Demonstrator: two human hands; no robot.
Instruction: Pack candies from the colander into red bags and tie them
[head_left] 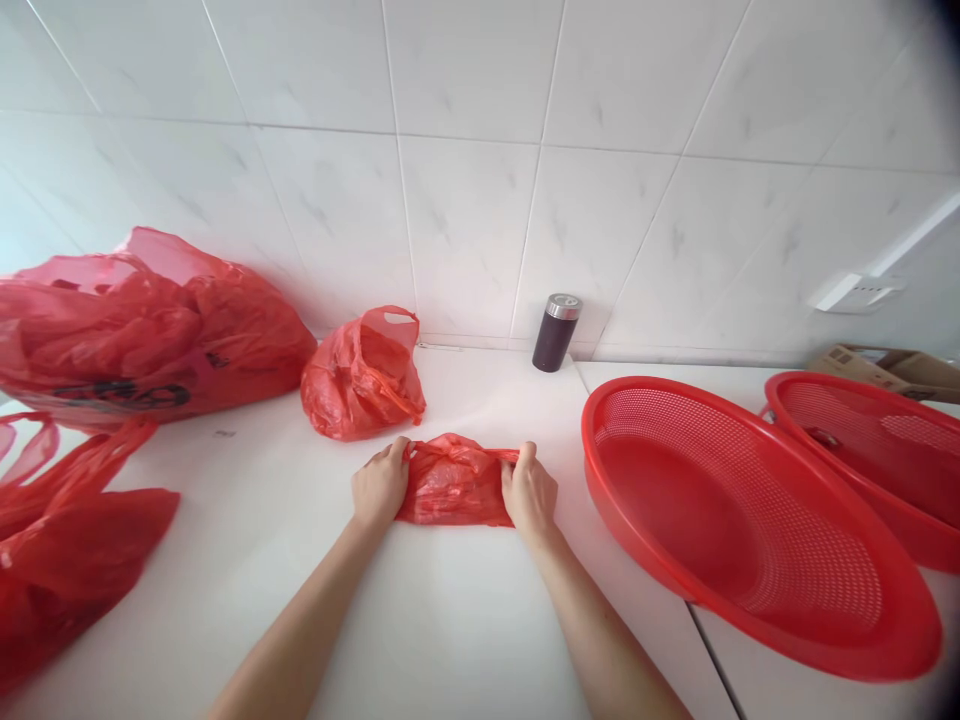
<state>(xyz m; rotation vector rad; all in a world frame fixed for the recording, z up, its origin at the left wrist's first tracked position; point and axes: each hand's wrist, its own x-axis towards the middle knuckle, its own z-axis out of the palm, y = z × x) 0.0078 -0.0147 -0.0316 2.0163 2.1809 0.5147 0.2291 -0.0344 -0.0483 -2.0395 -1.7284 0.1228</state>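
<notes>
A small red plastic bag (456, 485) lies on the white table in front of me, with something bulky inside that I cannot make out. My left hand (381, 484) pinches its left upper corner between thumb and fingers. At the opposite corner, my right hand (531, 490) grips the bag's edge the same way. The bag's top edge is stretched between both hands. Just behind it, to the left, sits a second red plastic bag (360, 385), crumpled and rounded, with a handle loop standing up.
A large stuffed red bag (150, 330) leans along the wall at left; another red bag (75, 560) lies nearer. A dark tumbler (556, 335) stands by the tiled wall. Two red plastic baskets (675, 520) occupy the right, with a cardboard box (892, 370) behind.
</notes>
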